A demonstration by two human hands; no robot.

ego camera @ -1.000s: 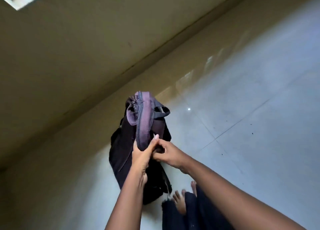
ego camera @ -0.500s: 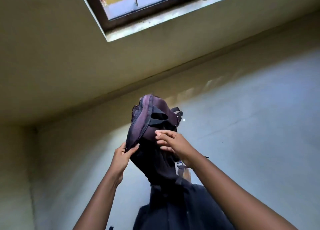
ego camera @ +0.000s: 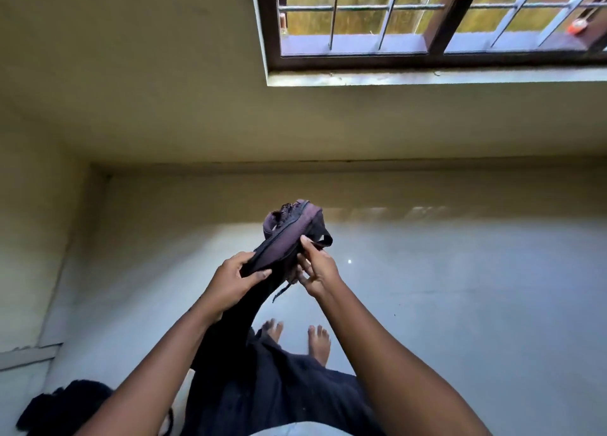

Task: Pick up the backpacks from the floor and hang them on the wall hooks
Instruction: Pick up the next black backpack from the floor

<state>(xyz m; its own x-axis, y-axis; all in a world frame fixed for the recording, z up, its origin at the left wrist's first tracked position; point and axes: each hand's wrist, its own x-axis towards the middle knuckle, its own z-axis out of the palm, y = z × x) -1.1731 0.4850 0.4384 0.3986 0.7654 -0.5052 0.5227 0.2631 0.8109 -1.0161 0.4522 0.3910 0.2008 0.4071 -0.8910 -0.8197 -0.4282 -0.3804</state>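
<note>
Single head-worn wide-angle view, looking forward and down, close over the arms, floor (ego camera: 460, 304) and window wall (ego camera: 164, 107) beyond

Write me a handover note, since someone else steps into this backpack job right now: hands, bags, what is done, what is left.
Left hand: closed on the padded purple edge of the backpack.
Right hand: pinching a black strap on the same backpack.
That backpack is off the floor, held in front of the body below the window.
A dark bundle, possibly another bag, lies on the floor at lower left.
Done: one backpack picked up.
Left: hang it; no wall hook is in view. Then check the bundle.
</note>
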